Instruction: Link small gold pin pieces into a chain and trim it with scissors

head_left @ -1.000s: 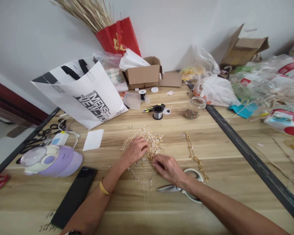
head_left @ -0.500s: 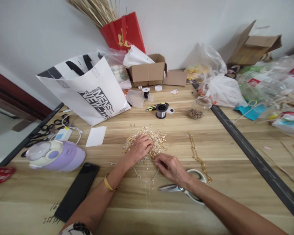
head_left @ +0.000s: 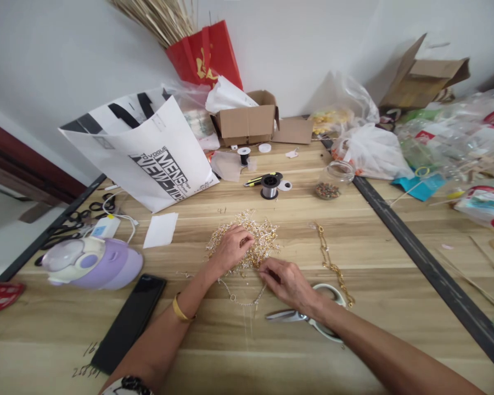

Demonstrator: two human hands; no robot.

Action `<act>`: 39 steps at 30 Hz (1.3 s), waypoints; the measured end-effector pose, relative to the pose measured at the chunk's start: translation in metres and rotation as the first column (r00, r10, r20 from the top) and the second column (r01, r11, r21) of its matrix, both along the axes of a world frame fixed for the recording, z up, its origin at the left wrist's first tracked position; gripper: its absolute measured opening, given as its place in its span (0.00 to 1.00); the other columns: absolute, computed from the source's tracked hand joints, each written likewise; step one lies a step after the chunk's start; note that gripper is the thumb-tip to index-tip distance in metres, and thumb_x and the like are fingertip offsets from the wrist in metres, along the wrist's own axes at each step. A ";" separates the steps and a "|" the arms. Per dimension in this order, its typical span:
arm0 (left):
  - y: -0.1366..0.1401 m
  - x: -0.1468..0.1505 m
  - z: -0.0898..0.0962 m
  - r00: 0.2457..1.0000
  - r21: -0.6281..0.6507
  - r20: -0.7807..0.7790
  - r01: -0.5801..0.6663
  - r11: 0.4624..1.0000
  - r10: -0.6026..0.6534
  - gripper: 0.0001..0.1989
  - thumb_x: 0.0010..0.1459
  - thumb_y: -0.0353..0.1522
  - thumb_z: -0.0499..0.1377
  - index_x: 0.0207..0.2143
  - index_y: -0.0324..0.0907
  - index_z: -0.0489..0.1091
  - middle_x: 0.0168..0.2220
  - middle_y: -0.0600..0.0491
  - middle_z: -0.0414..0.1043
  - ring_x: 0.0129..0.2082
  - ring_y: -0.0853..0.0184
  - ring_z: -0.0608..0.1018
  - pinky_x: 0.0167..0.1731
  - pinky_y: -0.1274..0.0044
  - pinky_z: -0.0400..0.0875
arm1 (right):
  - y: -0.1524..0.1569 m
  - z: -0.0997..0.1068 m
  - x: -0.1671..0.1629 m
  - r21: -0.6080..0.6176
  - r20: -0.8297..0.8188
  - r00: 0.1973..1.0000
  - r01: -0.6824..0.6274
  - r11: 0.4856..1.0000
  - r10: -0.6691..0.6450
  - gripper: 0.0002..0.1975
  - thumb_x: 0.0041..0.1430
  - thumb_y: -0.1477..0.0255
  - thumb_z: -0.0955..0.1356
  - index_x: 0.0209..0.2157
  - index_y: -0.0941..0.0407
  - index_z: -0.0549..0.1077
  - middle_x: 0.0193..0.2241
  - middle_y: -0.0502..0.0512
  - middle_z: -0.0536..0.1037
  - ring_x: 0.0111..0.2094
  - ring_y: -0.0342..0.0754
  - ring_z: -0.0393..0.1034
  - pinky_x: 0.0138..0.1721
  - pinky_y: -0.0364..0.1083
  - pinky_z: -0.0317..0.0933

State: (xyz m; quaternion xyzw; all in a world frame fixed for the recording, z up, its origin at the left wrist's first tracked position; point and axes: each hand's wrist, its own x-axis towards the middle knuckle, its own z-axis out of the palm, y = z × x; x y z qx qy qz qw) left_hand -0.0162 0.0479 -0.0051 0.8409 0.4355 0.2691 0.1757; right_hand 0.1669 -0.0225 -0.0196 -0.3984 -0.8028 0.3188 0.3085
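Note:
A loose pile of small gold and white beaded pieces (head_left: pixel 267 233) lies on the wooden table. My left hand (head_left: pixel 233 247) rests over the pile's near side, its fingers curled in and the thumb close to them; anything tiny between the fingertips is hidden. At the pile's near right edge, my right hand (head_left: pixel 286 281) is closed in a pinch. A thin silver chain (head_left: pixel 245 303) with a small ring loops across the table and runs up to those pinched fingers. White-handled scissors (head_left: pixel 286 316) lie partly under my right wrist. Right of them is a gold chain (head_left: pixel 332 266).
Behind the pile stand a wire spool (head_left: pixel 269 187), a utility knife (head_left: pixel 253 180) and a jar of beads (head_left: pixel 328 189). To the left are a phone (head_left: pixel 129 323), a purple bottle (head_left: pixel 102 263) and a large white bag (head_left: pixel 148 159). Plastic bags (head_left: pixel 372 151) lie at the right.
My left hand has shifted slightly over the pile and its fingers have curled differently. My right hand stays pinched in nearly the same place. The view has moved a little.

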 end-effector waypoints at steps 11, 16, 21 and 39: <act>0.002 -0.001 -0.004 1.000 -0.031 0.022 -0.017 0.999 0.018 0.07 0.57 0.30 0.56 0.27 0.40 0.70 0.29 0.53 0.73 0.34 0.66 0.71 0.41 0.72 0.63 | -0.001 0.001 0.001 -0.004 -0.019 1.000 -0.003 1.000 0.003 0.05 0.58 0.78 0.62 0.30 0.56 0.67 0.25 0.51 0.71 0.26 0.43 0.65 0.29 0.40 0.57; 0.003 -0.001 -0.004 1.000 -0.032 0.013 -0.009 0.999 0.009 0.07 0.58 0.29 0.55 0.28 0.40 0.71 0.30 0.53 0.73 0.34 0.66 0.71 0.41 0.73 0.64 | 0.000 0.000 0.001 -0.004 -0.009 1.000 -0.005 1.000 0.005 0.05 0.58 0.79 0.62 0.31 0.56 0.67 0.26 0.50 0.71 0.26 0.42 0.64 0.29 0.40 0.56; 0.004 -0.001 -0.007 1.000 -0.022 0.020 -0.005 1.000 0.005 0.05 0.57 0.27 0.56 0.29 0.40 0.71 0.30 0.53 0.73 0.35 0.67 0.71 0.41 0.72 0.64 | 0.000 -0.001 0.001 -0.003 -0.007 1.000 -0.004 1.000 0.004 0.05 0.58 0.79 0.62 0.31 0.57 0.67 0.26 0.50 0.71 0.27 0.42 0.65 0.30 0.40 0.56; 0.002 -0.004 0.000 0.998 0.003 -0.065 -0.008 1.000 0.008 0.05 0.55 0.29 0.58 0.26 0.41 0.71 0.28 0.54 0.72 0.34 0.66 0.70 0.40 0.72 0.64 | -0.001 0.000 0.001 0.012 -0.021 1.000 0.002 1.000 -0.002 0.06 0.58 0.78 0.62 0.31 0.56 0.68 0.25 0.50 0.72 0.26 0.42 0.64 0.29 0.40 0.57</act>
